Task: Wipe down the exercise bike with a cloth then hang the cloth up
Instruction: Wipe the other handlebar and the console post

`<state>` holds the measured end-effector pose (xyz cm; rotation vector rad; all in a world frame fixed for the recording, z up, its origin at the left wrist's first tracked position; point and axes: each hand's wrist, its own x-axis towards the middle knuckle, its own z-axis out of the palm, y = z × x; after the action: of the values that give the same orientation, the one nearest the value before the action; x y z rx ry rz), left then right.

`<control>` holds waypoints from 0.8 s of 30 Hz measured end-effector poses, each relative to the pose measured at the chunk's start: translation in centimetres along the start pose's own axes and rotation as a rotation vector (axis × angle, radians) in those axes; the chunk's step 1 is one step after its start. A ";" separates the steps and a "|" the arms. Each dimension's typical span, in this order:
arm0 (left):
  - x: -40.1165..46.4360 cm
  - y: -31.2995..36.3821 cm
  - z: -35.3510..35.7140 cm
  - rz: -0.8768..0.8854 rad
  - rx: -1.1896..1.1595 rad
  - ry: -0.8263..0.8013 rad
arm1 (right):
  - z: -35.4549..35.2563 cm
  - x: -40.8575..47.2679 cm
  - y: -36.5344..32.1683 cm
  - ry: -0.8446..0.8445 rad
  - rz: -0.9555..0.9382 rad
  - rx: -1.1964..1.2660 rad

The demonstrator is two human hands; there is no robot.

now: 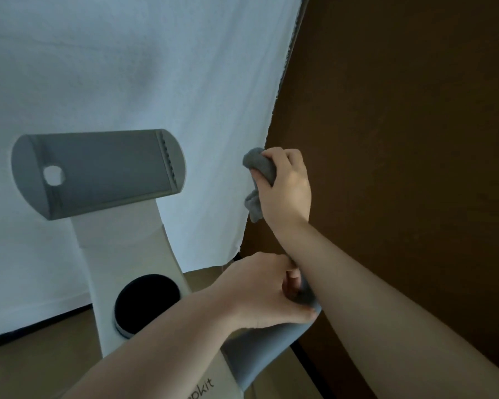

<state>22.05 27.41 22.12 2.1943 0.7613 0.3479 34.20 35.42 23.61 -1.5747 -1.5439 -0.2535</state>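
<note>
Nearest me, left hand [260, 289] grips the bike's grey handlebar [260, 349]. Beyond it, right hand [283, 185] clutches the bunched grey cloth [257, 165] off the exercise bike [133, 254], against the white backdrop sheet [127, 67]. Risk: cloth snagging, dragging the sheet down.

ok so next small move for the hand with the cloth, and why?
Probably bring the right hand down so its bunched grey cloth meets the grey padded handlebar grip. The cloth hangs in the air against the white curtain, touching no part of the bike, while the left hand grips that handlebar.
</note>
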 end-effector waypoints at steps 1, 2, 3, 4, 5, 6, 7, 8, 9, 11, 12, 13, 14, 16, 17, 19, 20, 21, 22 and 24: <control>-0.1 0.0 0.0 0.003 0.002 0.001 | -0.1 0.0 0.2 -0.007 -0.065 -0.038; -0.1 0.1 0.0 0.005 0.011 0.002 | -0.3 0.1 0.5 -0.018 -0.101 -0.047; -0.1 0.1 0.0 0.004 0.017 0.005 | -0.5 0.4 0.8 -0.015 -0.079 -0.032; -0.1 0.0 -0.1 0.002 0.017 0.010 | -0.6 0.7 0.7 0.000 -0.015 0.012; -0.1 0.0 -0.1 0.000 0.014 0.014 | -0.6 1.0 0.6 0.005 0.027 0.042; -0.1 0.0 -0.1 -0.002 0.012 0.015 | -0.5 1.0 0.3 -0.007 0.019 0.042; -0.2 0.0 0.0 -0.003 0.013 0.014 | -0.4 0.9 0.1 -0.026 -0.046 -0.006; -0.2 0.0 0.0 -0.005 0.013 0.011 | -0.5 0.9 0.1 -0.064 -0.088 -0.019; -0.2 0.0 0.0 -0.006 0.011 0.010 | -0.5 1.1 0.2 -0.079 -0.090 -0.005; -0.2 0.0 0.0 -0.003 0.005 0.014 | -0.9 1.5 0.3 -0.092 0.002 0.053; -0.2 0.0 0.0 -0.001 0.003 0.013 | -1.1 1.5 0.3 -0.094 0.014 0.072; -0.2 0.0 0.0 -0.001 0.002 0.013 | -1.2 1.5 0.4 -0.096 -0.017 0.058; -0.2 0.0 0.0 -0.001 0.002 0.015 | -1.4 1.5 0.6 -0.119 -0.036 0.075; -0.2 0.0 0.0 0.005 0.009 0.022 | -1.9 1.8 0.9 -0.175 -0.002 0.159; -0.2 0.0 -0.1 0.009 0.013 0.027 | -2.0 2.0 1.1 -0.191 0.029 0.193; -0.2 0.0 -0.1 0.017 0.014 0.030 | -2.1 1.9 1.2 -0.179 0.056 0.209; -0.1 0.0 -0.1 0.023 0.014 0.029 | -2.1 1.8 1.2 -0.177 0.044 0.208; -0.1 0.0 -0.1 0.029 0.013 0.028 | -2.2 1.7 1.3 -0.189 0.030 0.212; -0.1 0.0 0.0 0.033 0.011 0.028 | -2.3 1.8 1.4 -0.211 0.029 0.219; 0.0 0.0 -0.1 0.034 0.014 0.037 | -2.6 2.4 1.5 -0.218 0.087 0.246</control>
<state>22.00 27.39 22.18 2.2214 0.7493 0.4027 37.09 35.57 26.07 -1.5057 -1.5981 0.1579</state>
